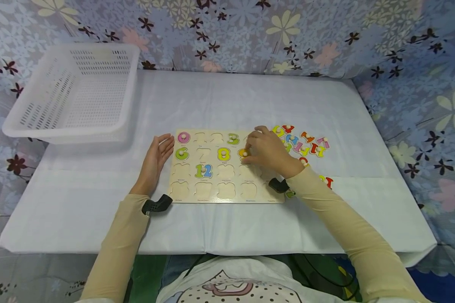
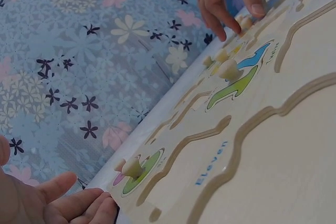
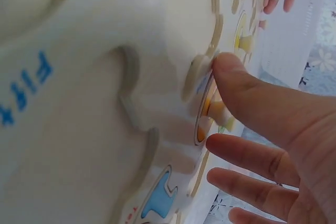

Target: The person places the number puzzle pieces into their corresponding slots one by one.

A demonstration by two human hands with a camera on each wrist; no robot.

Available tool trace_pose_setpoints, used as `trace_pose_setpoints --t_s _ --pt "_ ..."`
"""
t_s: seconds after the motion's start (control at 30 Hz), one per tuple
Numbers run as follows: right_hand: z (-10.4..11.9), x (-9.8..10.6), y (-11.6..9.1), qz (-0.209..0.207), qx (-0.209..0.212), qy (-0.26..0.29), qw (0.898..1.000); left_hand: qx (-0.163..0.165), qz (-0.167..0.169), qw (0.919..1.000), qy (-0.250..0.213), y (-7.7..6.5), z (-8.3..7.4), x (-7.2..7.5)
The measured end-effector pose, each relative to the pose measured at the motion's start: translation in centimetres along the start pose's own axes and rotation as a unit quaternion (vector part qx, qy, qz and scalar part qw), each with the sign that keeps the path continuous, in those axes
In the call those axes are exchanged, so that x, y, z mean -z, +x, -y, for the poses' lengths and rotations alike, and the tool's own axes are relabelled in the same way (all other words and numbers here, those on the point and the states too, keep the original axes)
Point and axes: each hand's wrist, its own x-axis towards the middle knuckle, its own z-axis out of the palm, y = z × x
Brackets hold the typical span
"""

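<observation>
A wooden number puzzle board lies on the table, with knobbed pieces including a pink 0, a green 6, a yellow 8 and a green-and-blue 12 in their recesses. My right hand is over the upper right of the board. Its thumb touches the edge of an orange piece, whose wooden knob stands between thumb and fingers; the fingers are fairly straight. Beside the board's left edge my left hand holds nothing, fingers extended, palm toward the board.
Several loose colourful number pieces lie in a heap right of the board, some behind the right forearm. A white plastic basket stands at the back left of the white-covered table. Floral cloth hangs behind.
</observation>
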Motion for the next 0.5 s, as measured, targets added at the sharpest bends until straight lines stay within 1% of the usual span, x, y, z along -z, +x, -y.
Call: trace_pose_setpoints --t_s 0.1,0.27,0.37,0.5 --pt "-0.1 0.0 -0.3 -0.001 0.0 0.005 1.0 0.0 0.003 1.0 -0.001 0.1 0.0 -0.2" --pt "-0.8 0.5 -1.5 -0.017 -0.009 0.043 0.999 0.0 0.005 1.0 0.004 0.1 0.0 -0.5" --pt "-2.1 0.9 -2.8 -0.031 -0.025 0.06 0.997 0.0 0.002 0.9999 0.012 0.0 0.0 -0.5" --pt "-4.5 1.2 -4.7 -0.041 -0.053 0.063 0.996 0.003 -0.003 0.9998 0.021 -0.1 0.1 -0.4"
